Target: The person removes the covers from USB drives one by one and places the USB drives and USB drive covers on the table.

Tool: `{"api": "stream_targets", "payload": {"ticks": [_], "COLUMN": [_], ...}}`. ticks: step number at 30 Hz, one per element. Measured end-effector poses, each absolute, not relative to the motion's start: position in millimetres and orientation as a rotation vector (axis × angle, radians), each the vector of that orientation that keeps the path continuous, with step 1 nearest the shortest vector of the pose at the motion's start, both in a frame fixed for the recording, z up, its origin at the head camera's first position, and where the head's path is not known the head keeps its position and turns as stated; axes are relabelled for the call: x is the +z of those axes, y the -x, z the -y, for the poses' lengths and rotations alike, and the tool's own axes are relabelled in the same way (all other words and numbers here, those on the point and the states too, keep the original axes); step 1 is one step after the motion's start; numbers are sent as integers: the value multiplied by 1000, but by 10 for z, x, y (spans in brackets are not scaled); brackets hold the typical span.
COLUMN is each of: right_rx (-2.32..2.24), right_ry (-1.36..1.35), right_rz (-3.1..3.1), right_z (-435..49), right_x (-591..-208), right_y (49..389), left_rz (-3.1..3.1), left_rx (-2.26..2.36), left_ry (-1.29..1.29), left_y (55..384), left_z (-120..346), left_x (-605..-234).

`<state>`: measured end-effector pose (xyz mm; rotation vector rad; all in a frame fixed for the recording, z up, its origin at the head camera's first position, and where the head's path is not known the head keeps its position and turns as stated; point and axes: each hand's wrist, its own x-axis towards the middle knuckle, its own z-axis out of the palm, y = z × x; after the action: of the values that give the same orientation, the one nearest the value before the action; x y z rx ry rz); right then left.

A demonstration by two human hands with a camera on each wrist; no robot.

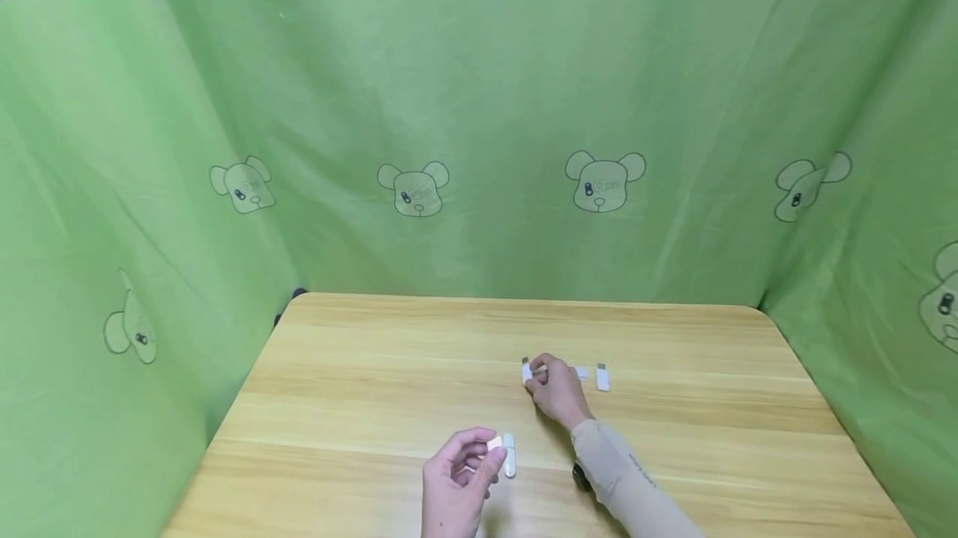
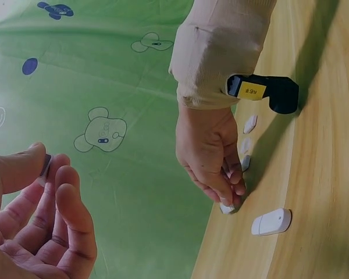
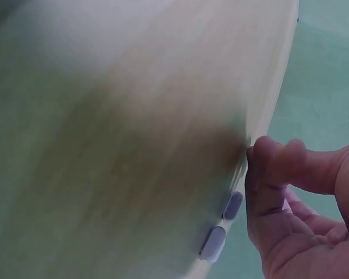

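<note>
My left hand [image 1: 460,471] pinches a small white cap [image 1: 494,443] between thumb and fingertips, above the table; its dark edge shows in the left wrist view. Just right of it a white capped USB stick [image 1: 510,456] lies on the wood. Farther back, my right hand [image 1: 557,392] reaches across the table, its thumb and fingertips pinching a white USB stick [image 1: 526,373] with its metal plug bare and pointing away. The right wrist view hides most of that stick behind the fingers.
Right of my right hand lie a small white piece [image 1: 580,372], partly covered by the hand, and another white USB stick [image 1: 602,378] with its plug bare. The wooden table [image 1: 359,372] meets a green curtain [image 1: 494,247] at its back edge. A dark wrist device [image 1: 580,476] hangs under the right sleeve.
</note>
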<state>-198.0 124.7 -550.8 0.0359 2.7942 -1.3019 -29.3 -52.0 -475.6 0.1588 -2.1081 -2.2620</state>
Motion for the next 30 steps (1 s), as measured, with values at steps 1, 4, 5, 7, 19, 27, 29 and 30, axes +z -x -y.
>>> {"api": "stream_targets", "payload": {"ticks": [1,4,5,7,19,27,29,30], "right_rx": [-1304,-1313,-1317,-1322,-1132,-966,-962,-964], "right_ry": [-39,-43,-44,-42,93,90,70,61], "right_rz": [-2794,-2784,-2775,-2758,-2815,-2809,-2805,-2803], "right_z": [-1245,-1236,-1234,-1227,-1218,-1226,-1231,-1231], "right_x": [-5504,-5504,-5502,-5505,-5445,-5373,-5353,-5344], "right_y": [1977,1968,1964,1952,1846,1787,1791,1795], "left_rz": [2107,2104,2102,2101,2091,2084,2085,2086], "left_rx": [-2265,-2265,-2266,-2275,-2285,-2299,-2300,-2294], "left_ry": [-157,-154,-154,-160,-175,-156,-150,-146], "left_y": [292,293,294,291,269,269,270,272], "left_z": [520,519,519,519,541,519,511,507], "left_x": [-4758,-4761,-4763,-4766,-4781,-4784,-4785,-4786]}}
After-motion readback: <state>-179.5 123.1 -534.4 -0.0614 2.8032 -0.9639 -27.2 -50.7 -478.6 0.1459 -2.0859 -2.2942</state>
